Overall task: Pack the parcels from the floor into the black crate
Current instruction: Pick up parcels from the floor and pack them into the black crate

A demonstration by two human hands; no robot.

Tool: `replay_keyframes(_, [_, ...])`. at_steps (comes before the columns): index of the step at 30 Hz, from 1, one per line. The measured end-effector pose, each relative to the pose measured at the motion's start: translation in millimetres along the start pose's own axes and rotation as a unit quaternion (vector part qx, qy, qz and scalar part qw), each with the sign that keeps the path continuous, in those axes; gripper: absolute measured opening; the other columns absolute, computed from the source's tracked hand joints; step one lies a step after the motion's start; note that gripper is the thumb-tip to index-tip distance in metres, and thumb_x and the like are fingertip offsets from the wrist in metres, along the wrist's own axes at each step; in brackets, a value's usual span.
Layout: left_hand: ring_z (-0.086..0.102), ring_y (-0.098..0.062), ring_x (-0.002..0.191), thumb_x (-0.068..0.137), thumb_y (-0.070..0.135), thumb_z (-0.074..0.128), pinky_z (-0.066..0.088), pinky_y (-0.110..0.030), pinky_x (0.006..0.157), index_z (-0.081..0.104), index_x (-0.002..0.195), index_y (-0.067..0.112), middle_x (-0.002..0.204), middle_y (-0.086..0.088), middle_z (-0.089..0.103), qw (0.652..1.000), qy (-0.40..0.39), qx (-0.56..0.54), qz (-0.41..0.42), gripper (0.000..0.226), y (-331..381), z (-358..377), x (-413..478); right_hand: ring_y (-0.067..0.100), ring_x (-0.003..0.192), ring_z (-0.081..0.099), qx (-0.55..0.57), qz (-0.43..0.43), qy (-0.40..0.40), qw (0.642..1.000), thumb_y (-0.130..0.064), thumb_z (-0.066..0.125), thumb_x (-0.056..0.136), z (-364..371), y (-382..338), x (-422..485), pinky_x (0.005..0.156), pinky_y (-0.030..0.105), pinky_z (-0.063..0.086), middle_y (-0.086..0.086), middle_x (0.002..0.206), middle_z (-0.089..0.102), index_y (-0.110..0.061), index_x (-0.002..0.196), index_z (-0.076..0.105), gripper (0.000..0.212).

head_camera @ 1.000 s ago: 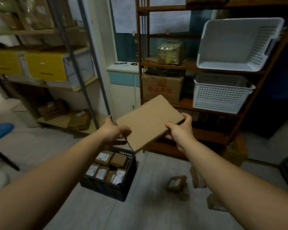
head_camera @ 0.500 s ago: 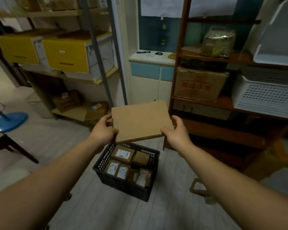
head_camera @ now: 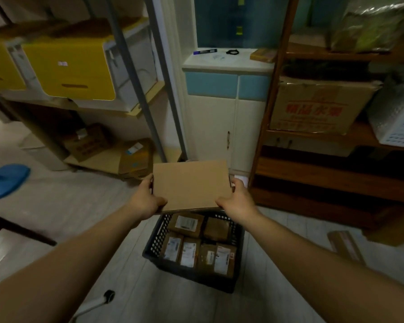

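A flat cardboard parcel point(head_camera: 190, 185) is being gripped at its side edges by the left hand point(head_camera: 147, 201) and right hand point(head_camera: 237, 202), held level directly above the black crate point(head_camera: 194, 273), already nearly filled.

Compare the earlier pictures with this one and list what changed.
The flat cardboard parcel swung from tilted, right of the black crate, to level above its far end. The left hand and right hand kept their grip on its edges. Nothing was released; the crate's contents look unchanged.
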State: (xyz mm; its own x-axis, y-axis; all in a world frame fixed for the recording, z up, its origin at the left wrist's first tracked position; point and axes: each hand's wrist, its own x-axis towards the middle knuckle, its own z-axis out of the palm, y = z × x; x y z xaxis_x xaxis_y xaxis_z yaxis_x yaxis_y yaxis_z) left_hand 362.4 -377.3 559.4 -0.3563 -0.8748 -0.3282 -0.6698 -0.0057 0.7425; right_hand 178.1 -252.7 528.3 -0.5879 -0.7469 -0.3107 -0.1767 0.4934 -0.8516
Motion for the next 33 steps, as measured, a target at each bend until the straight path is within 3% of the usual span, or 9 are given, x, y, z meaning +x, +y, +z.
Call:
replay_keyframes(5, [0.05, -0.031, 0.12, 0.082, 0.009, 0.067, 0.051, -0.045, 0.094, 0.012, 0.15, 0.02, 0.141, -0.011, 0.042, 0.989, -0.067, 0.124, 0.047, 0.088, -46, -9, 61, 0.023, 0.112, 0.052, -0.032, 0.021, 0.045, 0.998, -0.018, 0.068, 0.079, 67, 9, 33, 0.086, 0.032, 0.048, 0.005, 0.126, 0.05, -0.024, 0.139, 0.035, 0.069])
replay_keyframes(8, [0.046, -0.029, 0.124, 0.082, 0.005, 0.064, 0.047, -0.035, 0.094, 0.018, 0.148, 0.016, 0.141, -0.011, 0.042, 0.982, -0.1, 0.146, 0.061, 0.081, -88, -10, 102, 0.024, 0.114, 0.051, -0.046, 0.055, 0.063, 0.995, -0.018, 0.07, 0.078, 123, 31, 54, 0.091, 0.036, 0.049, 0.004, 0.128, 0.047, -0.027, 0.141, 0.033, 0.074])
replay_keyframes(11, [0.043, -0.029, 0.129, 0.082, 0.008, 0.065, 0.043, -0.038, 0.1, 0.023, 0.147, 0.015, 0.144, -0.013, 0.038, 0.974, -0.12, 0.181, 0.06, 0.077, -141, 2, 141, 0.027, 0.117, 0.049, -0.056, 0.073, 0.046, 0.995, -0.02, 0.069, 0.076, 172, 69, 71, 0.095, 0.043, 0.049, 0.005, 0.131, 0.044, -0.031, 0.141, 0.028, 0.077])
replay_keyframes(16, [0.04, -0.034, 0.128, 0.087, 0.027, 0.061, 0.043, -0.04, 0.103, 0.006, 0.15, 0.017, 0.146, -0.018, 0.025, 0.952, -0.158, 0.262, 0.03, 0.085, -256, 66, 207, 0.021, 0.114, 0.045, -0.089, 0.081, 0.013, 0.993, -0.017, 0.063, 0.086, 241, 171, 119, 0.097, 0.038, 0.046, 0.008, 0.14, 0.033, -0.033, 0.151, 0.009, 0.086])
replay_keyframes(19, [0.038, -0.036, 0.129, 0.094, 0.033, 0.05, 0.042, -0.041, 0.096, 0.012, 0.149, 0.023, 0.149, -0.014, 0.024, 0.934, -0.171, 0.3, 0.094, 0.068, -333, 119, 245, 0.029, 0.12, 0.045, -0.143, 0.096, -0.021, 0.985, -0.021, 0.059, 0.09, 286, 249, 151, 0.101, 0.038, 0.043, 0.014, 0.145, 0.027, -0.032, 0.151, 0.005, 0.082])
replay_keyframes(21, [0.026, -0.036, 0.137, 0.094, 0.034, 0.05, 0.036, -0.042, 0.105, 0.008, 0.15, 0.027, 0.156, -0.01, 0.006, 0.922, -0.193, 0.31, 0.129, 0.07, -384, 158, 273, 0.03, 0.123, 0.043, -0.156, 0.098, -0.034, 0.982, -0.023, 0.057, 0.09, 317, 306, 170, 0.103, 0.04, 0.042, 0.014, 0.147, 0.024, -0.036, 0.15, 0.003, 0.082])
replay_keyframes(23, [0.017, -0.037, 0.141, 0.092, 0.034, 0.054, 0.03, -0.044, 0.113, 0.008, 0.149, 0.028, 0.157, -0.009, -0.009, 0.899, -0.225, 0.354, 0.125, 0.074, -415, 179, 295, 0.03, 0.123, 0.042, -0.17, 0.102, -0.053, 0.979, -0.027, 0.057, 0.09, 334, 339, 185, 0.104, 0.04, 0.041, 0.014, 0.146, 0.025, -0.039, 0.149, -0.002, 0.084])
replay_keyframes(28, [0.023, -0.036, 0.14, 0.09, 0.034, 0.057, 0.032, -0.037, 0.112, 0.011, 0.149, 0.024, 0.157, -0.011, -0.008, 0.833, -0.292, 0.452, 0.128, 0.075, -487, 226, 336, 0.031, 0.129, 0.042, -0.192, 0.094, -0.126, 0.969, -0.034, 0.059, 0.09, 381, 416, 221, 0.102, 0.035, 0.039, 0.015, 0.154, 0.022, -0.036, 0.15, 0.001, 0.083])
replay_keyframes(33, [0.017, -0.04, 0.143, 0.093, 0.03, 0.054, 0.024, -0.043, 0.117, 0.009, 0.151, 0.025, 0.158, -0.015, -0.013, 0.832, -0.3, 0.457, 0.091, 0.074, -519, 248, 358, 0.032, 0.128, 0.042, -0.231, 0.11, -0.19, 0.948, -0.026, 0.058, 0.092, 410, 450, 243, 0.1, 0.034, 0.039, 0.017, 0.152, 0.026, -0.032, 0.152, 0.003, 0.081])
